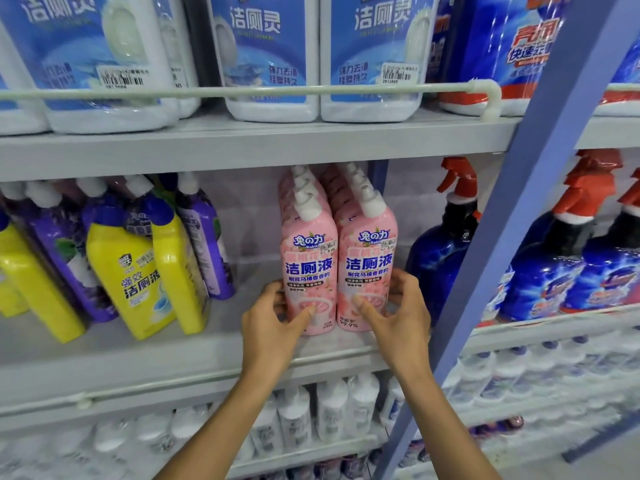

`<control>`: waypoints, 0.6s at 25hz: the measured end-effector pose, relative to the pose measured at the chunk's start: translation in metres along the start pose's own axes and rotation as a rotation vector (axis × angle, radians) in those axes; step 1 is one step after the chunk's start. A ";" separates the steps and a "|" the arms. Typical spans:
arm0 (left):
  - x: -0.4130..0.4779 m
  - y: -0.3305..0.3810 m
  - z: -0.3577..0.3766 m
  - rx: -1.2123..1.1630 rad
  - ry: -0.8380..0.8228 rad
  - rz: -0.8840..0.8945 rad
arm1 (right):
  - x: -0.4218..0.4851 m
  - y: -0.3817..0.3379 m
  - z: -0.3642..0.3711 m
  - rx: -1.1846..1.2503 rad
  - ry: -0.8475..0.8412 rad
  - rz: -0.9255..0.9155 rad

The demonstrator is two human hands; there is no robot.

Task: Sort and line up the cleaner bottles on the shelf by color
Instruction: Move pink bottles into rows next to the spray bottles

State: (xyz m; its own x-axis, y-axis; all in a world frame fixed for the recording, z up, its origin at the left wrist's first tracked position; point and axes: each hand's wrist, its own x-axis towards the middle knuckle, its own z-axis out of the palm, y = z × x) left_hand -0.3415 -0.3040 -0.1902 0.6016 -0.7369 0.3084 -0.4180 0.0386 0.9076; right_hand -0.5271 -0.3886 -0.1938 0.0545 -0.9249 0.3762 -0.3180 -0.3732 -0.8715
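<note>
The tall pink plastic left bottle (309, 261) and its twin, the right bottle (367, 261), stand upright and touching at the front of the grey metal shelf (156, 356), long axes vertical. The left hand (273, 327) curls thumb and fingers round the left bottle's base; the right hand (398, 315) likewise grips the right bottle, each straight ahead of its hand

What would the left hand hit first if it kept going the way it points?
The left hand grips the left front pink bottle, so that comes first; behind it stands a row of more pink bottles, probably next.
</note>
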 end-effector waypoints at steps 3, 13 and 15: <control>0.000 -0.001 0.000 0.024 0.007 0.004 | -0.001 -0.001 -0.001 0.017 0.006 -0.009; -0.002 0.013 -0.008 -0.041 -0.022 -0.005 | -0.009 -0.015 -0.003 0.116 0.055 -0.017; -0.004 0.018 -0.017 -0.123 -0.020 -0.009 | -0.024 -0.029 -0.003 0.166 0.106 -0.059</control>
State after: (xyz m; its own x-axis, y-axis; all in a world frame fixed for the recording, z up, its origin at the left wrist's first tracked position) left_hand -0.3396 -0.2887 -0.1704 0.5907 -0.7510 0.2950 -0.3250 0.1132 0.9389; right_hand -0.5223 -0.3552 -0.1768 -0.0345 -0.8917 0.4514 -0.1562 -0.4413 -0.8837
